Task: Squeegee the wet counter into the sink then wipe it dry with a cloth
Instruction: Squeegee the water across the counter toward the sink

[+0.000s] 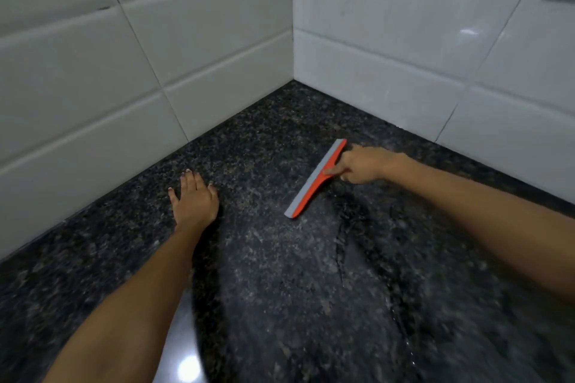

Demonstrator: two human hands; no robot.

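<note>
Gripping the handle of an orange squeegee [315,178], the right hand [361,165] has its fingers curled about the grip with the forefinger laid forward toward the blade, a hold that probably serves to press the grey rubber edge flat against the stone. The blade lies diagonally on the counter [280,274], one end toward the back wall and the other toward the viewer, in the corner region and well clear of both walls. The left hand [194,196] rests palm down on the counter with fingers straight and slightly spread, holding nothing; it likely braces the body during the reach into the corner. The counter is dark speckled granite; near the squeegee and toward the lower right it shows dark streaks and glossy trails that read as water, so the squeegeeing stage appears to be in progress and drying not yet begun. Neither a sink nor a cloth is in view, hence the direction in which the water must be drawn cannot be told. At the lower left a glossy patch carries a bright reflected light [189,368]. Two walls of large white tiles [404,40] meet at a vertical corner behind the work area, their lower edges joining the counter directly. The outer parts of the view are blurred
</note>
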